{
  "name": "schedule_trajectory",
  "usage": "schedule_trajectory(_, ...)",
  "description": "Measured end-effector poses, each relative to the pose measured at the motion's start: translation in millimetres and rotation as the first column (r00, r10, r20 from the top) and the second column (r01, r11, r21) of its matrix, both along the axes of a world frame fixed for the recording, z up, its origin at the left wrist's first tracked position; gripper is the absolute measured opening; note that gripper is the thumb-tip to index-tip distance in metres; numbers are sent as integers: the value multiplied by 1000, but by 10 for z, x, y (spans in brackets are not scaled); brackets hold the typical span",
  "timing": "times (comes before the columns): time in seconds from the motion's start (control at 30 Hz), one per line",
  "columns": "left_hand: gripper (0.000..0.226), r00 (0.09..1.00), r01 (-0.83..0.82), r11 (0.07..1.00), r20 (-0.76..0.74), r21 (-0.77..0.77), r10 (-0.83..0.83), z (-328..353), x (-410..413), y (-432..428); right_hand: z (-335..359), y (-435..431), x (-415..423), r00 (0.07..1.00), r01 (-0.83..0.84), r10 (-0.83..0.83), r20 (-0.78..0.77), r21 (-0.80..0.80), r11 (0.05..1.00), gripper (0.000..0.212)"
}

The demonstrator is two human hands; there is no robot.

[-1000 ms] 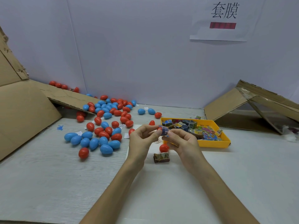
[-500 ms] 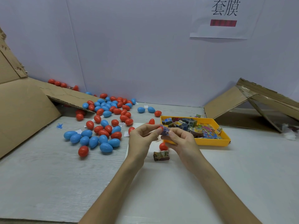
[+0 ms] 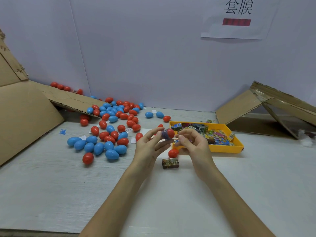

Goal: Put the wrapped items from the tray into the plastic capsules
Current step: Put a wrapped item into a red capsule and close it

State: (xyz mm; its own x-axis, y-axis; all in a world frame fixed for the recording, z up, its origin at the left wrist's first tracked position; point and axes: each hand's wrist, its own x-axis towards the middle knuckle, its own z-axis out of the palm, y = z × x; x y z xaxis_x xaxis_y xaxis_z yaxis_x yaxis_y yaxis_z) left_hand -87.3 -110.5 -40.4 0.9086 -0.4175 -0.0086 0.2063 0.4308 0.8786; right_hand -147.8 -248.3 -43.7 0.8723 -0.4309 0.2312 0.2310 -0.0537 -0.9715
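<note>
At frame centre, a wrapped item (image 3: 164,135) is sitting in a red capsule half (image 3: 171,132) that the left hand (image 3: 148,148) is pinching. The right hand (image 3: 195,145) is curling just beside it, perhaps empty. Closing is calling for the red piece (image 3: 173,153) lying just below.

Both bare forearms reach toward the tray (image 3: 222,148) and converge, so the two hands meet at its near left corner. The left hand (image 3: 148,146) is on the side away from the tray, palm turned inward. It pinches a red capsule (image 3: 169,134) between the thumb on top and the fingers beneath. The right hand (image 3: 193,144) faces it from the tray side with its wrist bent and its fingers arched. Its index fingertip and thumb are just beside the capsule's red end; whether they touch it is unclear.
</note>
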Motion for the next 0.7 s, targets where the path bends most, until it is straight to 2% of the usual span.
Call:
schedule_trajectory(0.07, 19, 995, 59, 996, -78, -66, -64, 0, 5, 16, 3, 5, -7, 999, 34, -31, 33, -84, 996, 12)
schedule_trajectory(0.23, 18, 969, 164, 981, -170, -100, -179, -7, 2, 33, 9, 36, -29, 994, 17, 7, 112, -210, 978, 21)
schedule_trajectory(0.43, 21, 942, 244, 967, -221, -68, -253, 2, -32, 31, -1, 20, -22, 992, 61, -33, 121, -232, 971, 21)
schedule_trajectory(0.7, 29, 941, 287, 958, -181, -17, -285, 38, -61, 23, 19, 0, -27, 988, 132, -110, 109, -212, 968, 19)
